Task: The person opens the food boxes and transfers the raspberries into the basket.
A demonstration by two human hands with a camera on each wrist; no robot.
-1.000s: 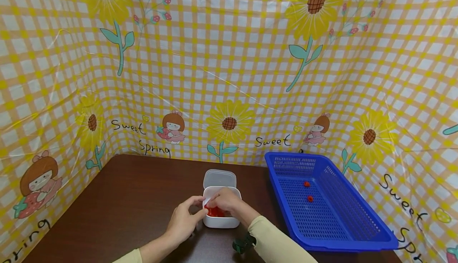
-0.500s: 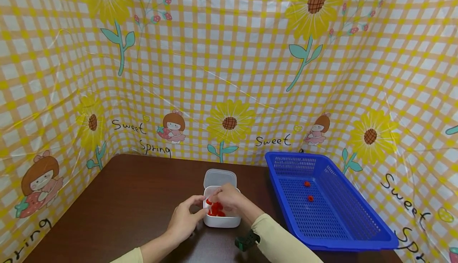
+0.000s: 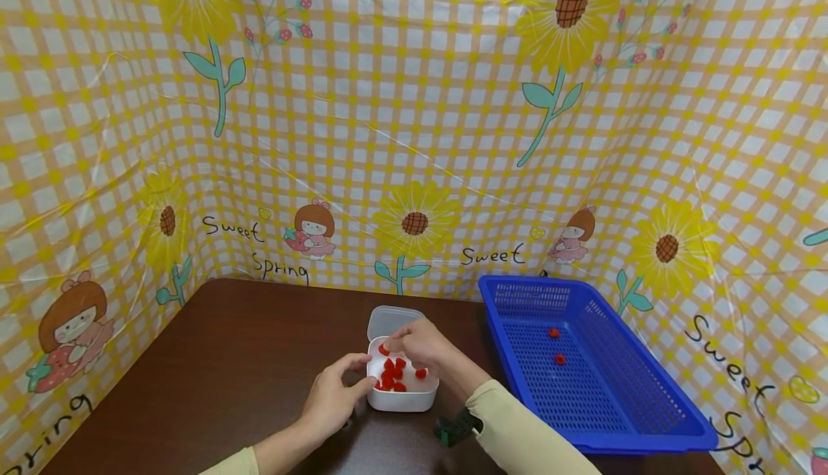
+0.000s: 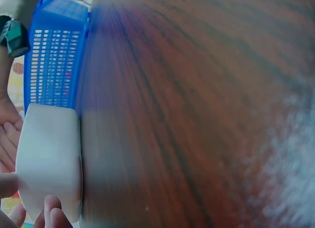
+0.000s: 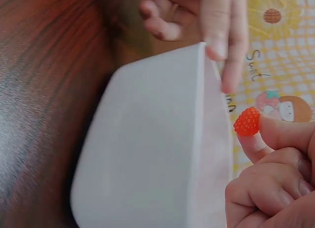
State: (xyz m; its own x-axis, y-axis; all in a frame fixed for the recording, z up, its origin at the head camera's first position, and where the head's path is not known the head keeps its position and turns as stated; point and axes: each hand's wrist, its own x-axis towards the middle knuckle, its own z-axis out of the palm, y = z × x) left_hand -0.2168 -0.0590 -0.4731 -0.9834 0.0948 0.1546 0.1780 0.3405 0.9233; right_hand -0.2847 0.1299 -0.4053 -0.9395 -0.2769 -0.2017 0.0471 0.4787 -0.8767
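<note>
A small white plastic box [image 3: 402,403] stands on the dark wooden table, with several red raspberries [image 3: 390,374] spread over its bottom. My left hand [image 3: 330,396] holds the box at its left side, thumb and fingers at the rim and wall. Over the far part of the box is my right hand [image 3: 423,346]. In the right wrist view, its thumb and index finger pinch one raspberry [image 5: 247,121] by the edge, above the box opening, while the other fingers are curled in. The left wrist view shows left fingertips [image 4: 52,208] against the box's outer wall.
A translucent lid [image 3: 393,313] lies behind the box. To the right stands a blue slotted basket [image 3: 621,440] with two raspberries, one farther back [image 3: 554,333] and one nearer [image 3: 560,359]. A checked, sunflower-printed cloth [image 3: 414,137] encloses the table at back and sides.
My right hand has lifted from down among the raspberries and shifted slightly right, with one raspberry between its fingertips. More raspberries show in the box, more spread out. My left hand stays put.
</note>
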